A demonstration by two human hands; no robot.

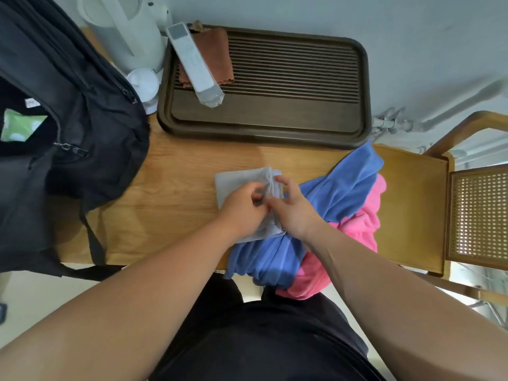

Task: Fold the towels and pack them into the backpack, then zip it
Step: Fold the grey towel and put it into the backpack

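"Pinching what, those two hands?"

"The grey towel. The left hand has its fingers curled on the towel's bunched right edge. The right hand meets it there, thumb and fingers nipping the same folds, forefinger stretched along the top."

"And where does that towel lie?"

"On the wooden table, towards the front edge. Its left part is flat and smooth; its near corner rests on the blue towel."

"What about the other towels?"

"The blue one is crumpled just right of the hands and spills over the front edge. The pink towel is heaped under and beside it, also unfolded."

"The backpack?"

"The black backpack stands at the table's left end, well apart from the towels. Its main pocket gapes unzipped, with something green and white showing inside."

"Farther back?"

"A dark slatted tray sits by the wall, holding a brown cloth with a long white device across it. A white kettle stands to its left, and a cane chair is at the right."
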